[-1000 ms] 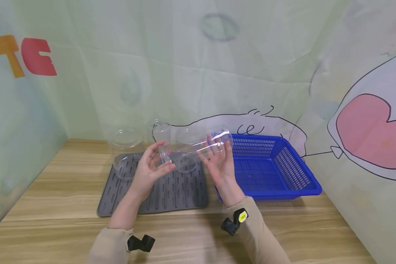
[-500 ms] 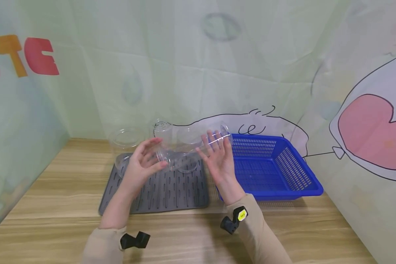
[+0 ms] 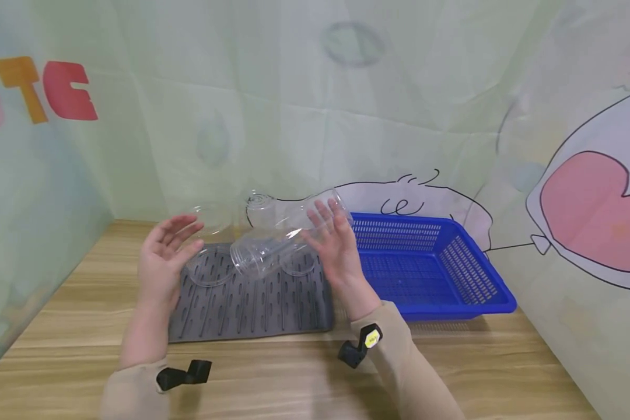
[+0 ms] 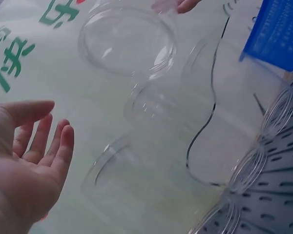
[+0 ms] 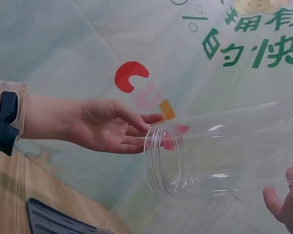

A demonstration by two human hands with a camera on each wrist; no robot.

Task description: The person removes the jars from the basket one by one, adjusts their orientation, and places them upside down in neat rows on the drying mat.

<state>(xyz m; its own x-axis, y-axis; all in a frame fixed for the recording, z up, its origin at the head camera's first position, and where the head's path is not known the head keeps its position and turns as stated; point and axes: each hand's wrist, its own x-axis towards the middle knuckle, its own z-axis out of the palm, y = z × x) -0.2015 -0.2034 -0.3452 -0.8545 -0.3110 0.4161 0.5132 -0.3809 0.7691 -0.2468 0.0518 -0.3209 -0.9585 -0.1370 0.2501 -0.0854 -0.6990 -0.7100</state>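
My right hand (image 3: 332, 244) grips a clear plastic jar (image 3: 286, 236) near its base and holds it tilted in the air above a grey slotted mat (image 3: 252, 309). The jar's open mouth (image 3: 245, 263) points down and left. My left hand (image 3: 164, 256) is open beside that mouth, palm turned to the jar and apart from it. The right wrist view shows the jar (image 5: 219, 156) with the left hand (image 5: 107, 126) behind its mouth. In the left wrist view the left hand (image 4: 29, 161) is spread, with the jar's mouth (image 4: 127, 41) above it.
Three more clear jars stand upside down at the back of the mat, one at the left (image 3: 210, 248), one at the rear (image 3: 262, 207), one behind the held jar (image 3: 300, 265). A blue plastic basket (image 3: 451, 265) sits to the right. Walls close in behind and on both sides.
My left hand has let go of the jar's mouth and drawn away to the left. The right hand now holds the jar alone, and its mouth has tipped further down.
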